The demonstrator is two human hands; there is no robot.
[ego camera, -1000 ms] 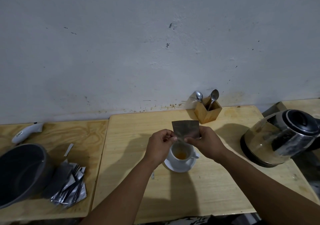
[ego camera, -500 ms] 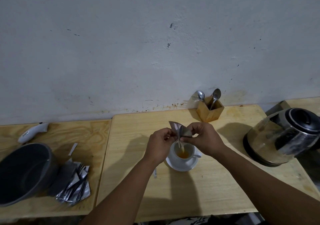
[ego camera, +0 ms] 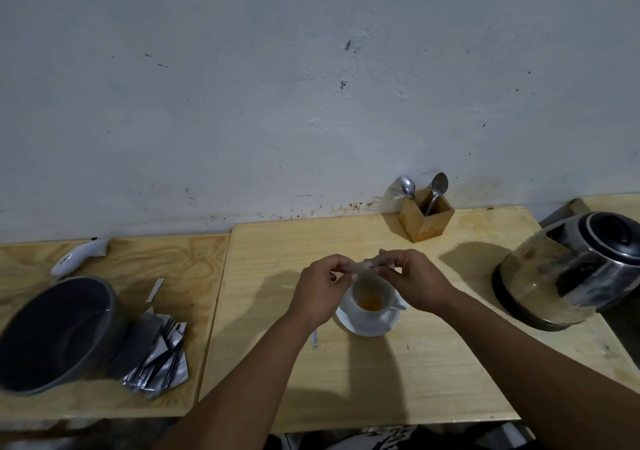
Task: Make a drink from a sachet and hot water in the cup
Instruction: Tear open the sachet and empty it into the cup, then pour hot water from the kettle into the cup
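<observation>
Since earlier frame, sachet (ego camera: 372,265) flattened from upright fold into crumpled strip, held level above cup (ego camera: 372,302). Sachet pinched at left end by left hand (ego camera: 320,288), at right end by right hand (ego camera: 417,281); each grip narrow, closed on foil. White cup seated on saucer (ego camera: 367,326) at bench (ego camera: 433,363) centre, orange powder seen inside. Kettle (ego camera: 568,269) placed far right. Wooden holder (ego camera: 426,219) with spoons set against wall. Empty foil sachets (ego camera: 156,356) piled beside grey bowl (ego camera: 59,332) at left.
</observation>
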